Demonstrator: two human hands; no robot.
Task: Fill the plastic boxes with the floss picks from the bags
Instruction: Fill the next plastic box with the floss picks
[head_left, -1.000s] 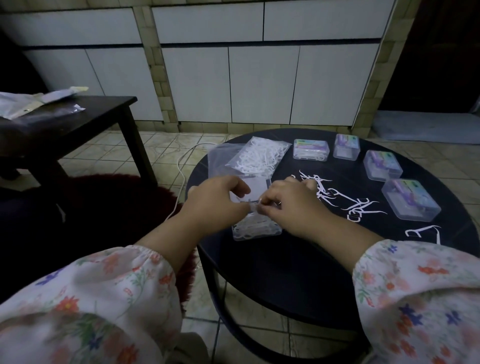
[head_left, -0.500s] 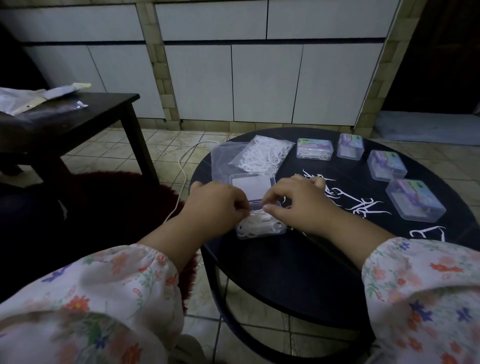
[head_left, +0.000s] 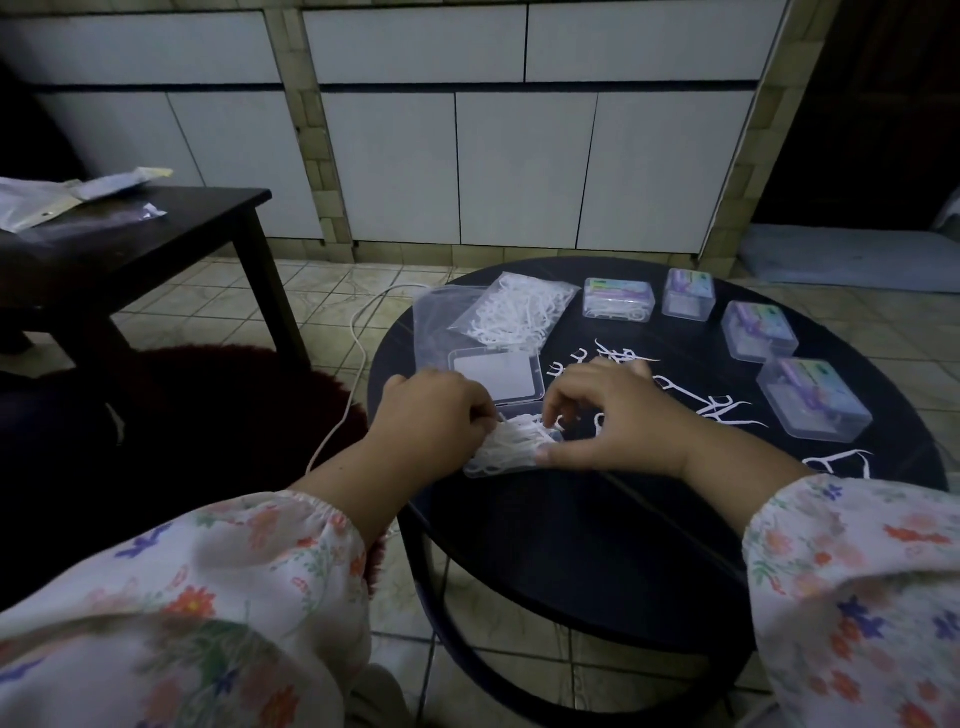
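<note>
Round black table (head_left: 597, 545), left edge: the picks (head_left: 511, 441) I held up are now down in the open box (head_left: 488, 465). My left hand (head_left: 434, 410) pinches the pile, my right hand (head_left: 618, 415) braces the box, fingers curled. Nearly full; lid next.

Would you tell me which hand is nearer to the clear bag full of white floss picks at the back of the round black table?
Left. The left hand lies just in front of the clear bag of floss picks; the right hand lies farther off to its right.

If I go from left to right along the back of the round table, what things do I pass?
Bag of floss picks → closed box → second closed box → third closed box.
</note>
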